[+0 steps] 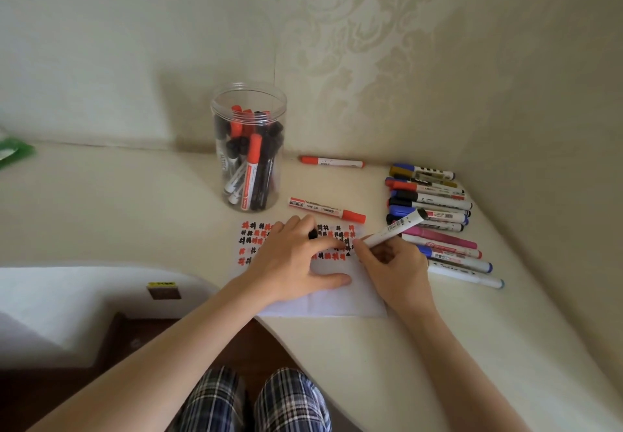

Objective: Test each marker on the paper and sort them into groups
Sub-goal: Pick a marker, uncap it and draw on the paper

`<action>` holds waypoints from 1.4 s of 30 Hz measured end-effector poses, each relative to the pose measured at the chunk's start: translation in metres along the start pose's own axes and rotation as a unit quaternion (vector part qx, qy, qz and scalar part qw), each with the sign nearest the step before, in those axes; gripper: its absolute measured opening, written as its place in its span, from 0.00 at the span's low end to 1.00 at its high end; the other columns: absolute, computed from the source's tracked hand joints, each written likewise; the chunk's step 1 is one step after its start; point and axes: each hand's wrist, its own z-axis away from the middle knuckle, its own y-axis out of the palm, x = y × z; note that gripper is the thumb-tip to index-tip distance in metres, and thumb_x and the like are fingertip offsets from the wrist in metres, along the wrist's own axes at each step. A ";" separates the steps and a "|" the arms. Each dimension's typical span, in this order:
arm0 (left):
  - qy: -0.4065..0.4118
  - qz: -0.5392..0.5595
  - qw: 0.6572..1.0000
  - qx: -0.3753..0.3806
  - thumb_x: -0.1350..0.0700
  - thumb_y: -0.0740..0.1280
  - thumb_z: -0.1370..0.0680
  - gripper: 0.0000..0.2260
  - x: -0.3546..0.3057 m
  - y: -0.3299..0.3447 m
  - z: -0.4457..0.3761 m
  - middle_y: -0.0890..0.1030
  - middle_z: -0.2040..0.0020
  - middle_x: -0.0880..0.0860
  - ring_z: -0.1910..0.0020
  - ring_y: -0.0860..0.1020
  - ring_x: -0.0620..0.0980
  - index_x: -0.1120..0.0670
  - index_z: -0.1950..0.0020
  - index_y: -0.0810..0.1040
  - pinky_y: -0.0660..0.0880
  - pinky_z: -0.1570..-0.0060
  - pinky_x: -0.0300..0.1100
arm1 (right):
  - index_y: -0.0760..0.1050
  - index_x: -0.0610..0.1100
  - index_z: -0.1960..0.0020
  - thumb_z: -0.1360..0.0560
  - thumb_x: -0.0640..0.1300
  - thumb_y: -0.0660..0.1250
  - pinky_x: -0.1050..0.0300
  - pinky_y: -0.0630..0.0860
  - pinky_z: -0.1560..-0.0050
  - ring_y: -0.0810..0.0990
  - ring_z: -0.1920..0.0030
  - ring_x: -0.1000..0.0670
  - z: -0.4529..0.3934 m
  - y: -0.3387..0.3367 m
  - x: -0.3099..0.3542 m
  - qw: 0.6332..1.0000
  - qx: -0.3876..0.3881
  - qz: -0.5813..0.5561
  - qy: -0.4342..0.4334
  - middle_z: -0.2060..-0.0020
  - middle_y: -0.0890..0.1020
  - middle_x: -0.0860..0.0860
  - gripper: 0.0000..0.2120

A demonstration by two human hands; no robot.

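At the far left edge a green object point(13, 153) lies on the cream table point(135, 202), too cut off to identify. Further right, a clear plastic jar point(248, 147) stands upright near the wall, holding red and black markers on end. In front of it lies the sheet of paper point(323, 297), its upper part covered with rows of small red and black marks. The left hand point(293, 263) lies on the paper with fingers loosely spread, and a black marker cap point(313, 233) shows between its fingers; how it is held cannot be told. Just beyond the paper lies a red-capped marker point(326, 209), and another red marker point(332, 161) lies farther back, nearer the wall. The right hand point(392, 268) pinches a white-barrelled marker point(394, 228) between thumb and fingers, its tip down on the paper among the black marks and its far end tilted up to the right. At the right, a row of markers point(435, 219) lies side by side, with blue, black, red, gold and pink caps.
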 end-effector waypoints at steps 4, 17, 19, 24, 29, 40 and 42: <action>-0.001 0.001 1.000 0.001 0.25 0.56 0.32 0.31 -0.001 0.000 0.001 0.67 0.55 0.48 0.55 0.65 0.48 0.40 0.37 0.77 0.61 0.57 0.44 | 0.80 0.47 0.57 0.27 0.51 0.73 0.75 0.72 0.65 0.79 0.63 0.67 0.001 -0.001 0.000 1.000 -0.006 -0.001 -0.003 0.66 0.81 0.59 0.08; -0.005 -0.003 1.000 0.003 0.24 0.56 0.32 0.31 -0.001 -0.001 0.001 0.66 0.56 0.47 0.55 0.65 0.47 0.38 0.36 0.77 0.60 0.57 0.43 | 0.79 0.47 0.58 0.27 0.49 0.74 0.75 0.71 0.66 0.78 0.65 0.67 0.004 -0.001 0.002 1.000 -0.004 -0.005 -0.005 0.67 0.81 0.58 0.07; -0.005 -0.002 1.000 0.001 0.24 0.56 0.32 0.31 -0.001 0.000 0.001 0.65 0.56 0.47 0.55 0.64 0.47 0.38 0.36 0.77 0.60 0.57 0.43 | 0.80 0.47 0.58 0.27 0.49 0.74 0.74 0.72 0.65 0.79 0.64 0.66 0.003 -0.002 0.002 1.000 0.002 -0.012 -0.007 0.67 0.81 0.58 0.06; -0.001 -0.003 1.000 0.000 0.24 0.56 0.31 0.31 0.000 0.000 0.000 0.65 0.56 0.47 0.55 0.64 0.47 0.38 0.36 0.77 0.60 0.58 0.43 | 0.79 0.49 0.60 0.27 0.49 0.73 0.74 0.72 0.66 0.78 0.65 0.66 0.005 -0.001 0.004 1.000 0.006 -0.005 -0.001 0.67 0.81 0.57 0.06; 0.000 -0.006 1.000 0.000 0.24 0.55 0.32 0.31 0.000 -0.001 0.001 0.64 0.56 0.47 0.55 0.64 0.47 0.38 0.36 0.76 0.60 0.57 0.43 | 0.79 0.49 0.59 0.27 0.49 0.73 0.74 0.72 0.65 0.78 0.64 0.67 0.005 -0.002 0.004 1.000 -0.001 -0.016 -0.003 0.66 0.81 0.58 0.06; 0.007 0.013 1.000 -0.010 0.27 0.60 0.29 0.31 0.001 0.000 0.002 0.69 0.52 0.45 0.53 0.68 0.46 0.39 0.30 0.69 0.65 0.54 0.43 | 0.81 0.44 0.55 0.26 0.48 0.72 0.70 0.74 0.65 0.81 0.64 0.60 0.005 -0.004 0.004 0.996 -0.015 -0.087 0.024 0.64 0.84 0.53 0.07; -0.015 0.110 0.994 -0.016 0.30 0.62 0.28 0.30 0.001 -0.003 0.004 0.73 0.47 0.41 0.51 0.72 0.42 0.41 0.29 0.64 0.68 0.50 0.39 | 0.82 0.45 0.52 0.25 0.46 0.71 0.69 0.75 0.64 0.82 0.63 0.60 0.006 -0.008 0.005 0.991 -0.023 -0.131 0.026 0.62 0.85 0.52 0.04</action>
